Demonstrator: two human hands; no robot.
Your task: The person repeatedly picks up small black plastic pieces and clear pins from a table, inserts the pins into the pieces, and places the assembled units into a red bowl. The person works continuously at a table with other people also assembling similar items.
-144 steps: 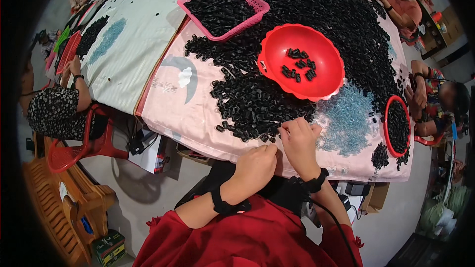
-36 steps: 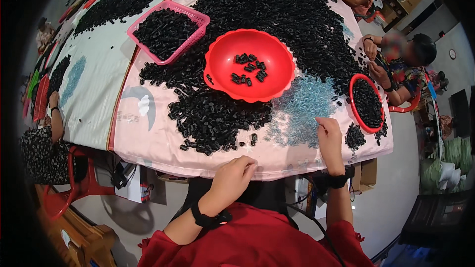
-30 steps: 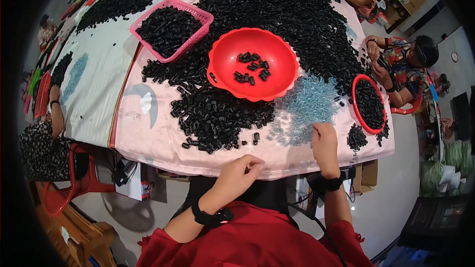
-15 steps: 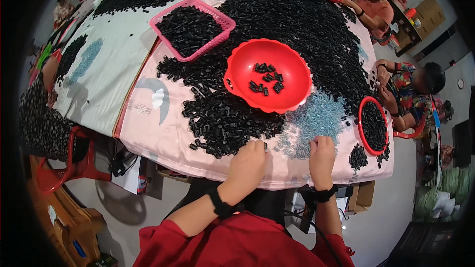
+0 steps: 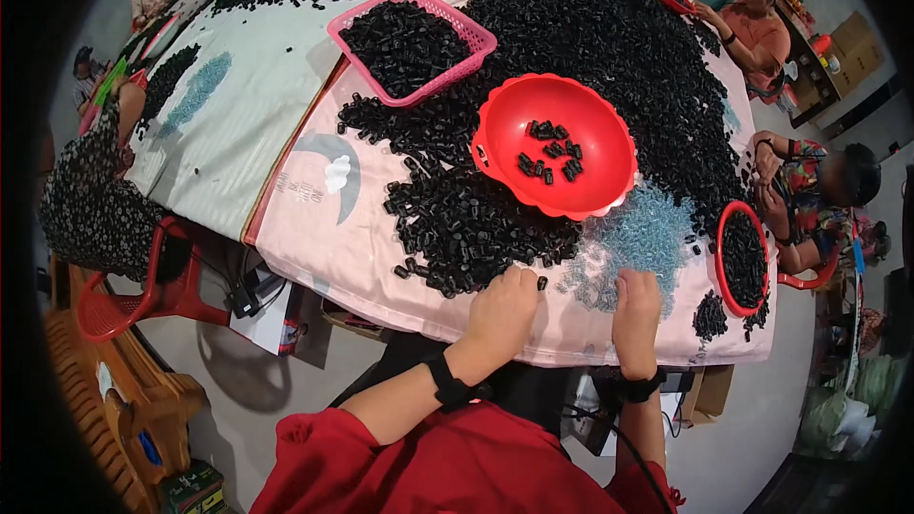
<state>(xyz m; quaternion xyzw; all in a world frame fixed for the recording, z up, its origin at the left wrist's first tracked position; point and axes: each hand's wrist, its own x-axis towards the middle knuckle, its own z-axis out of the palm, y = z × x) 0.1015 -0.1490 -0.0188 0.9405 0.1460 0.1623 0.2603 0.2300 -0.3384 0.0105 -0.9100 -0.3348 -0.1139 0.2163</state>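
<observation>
Near the table's front edge my left hand is closed, fingers bent and pinched. A small black cylindrical piece shows at its fingertips, and the fingers appear to grip it. To the right, my right hand is closed too, its fingertips at the near side of a pile of small clear bluish pieces. What it pinches, if anything, is hidden. A heap of black cylindrical pieces lies just beyond my left hand. Past both hands sits a red scalloped bowl with several black pieces inside.
A pink basket full of black pieces stands at the back left. Black pieces cover much of the far table. At the right, a red-rimmed container holds more. People sit at both sides; a red chair stands at the left.
The whole view has shifted, so the table and its things appear further right. Both hands stay closed near the same piles; the bowl's contents look the same.
</observation>
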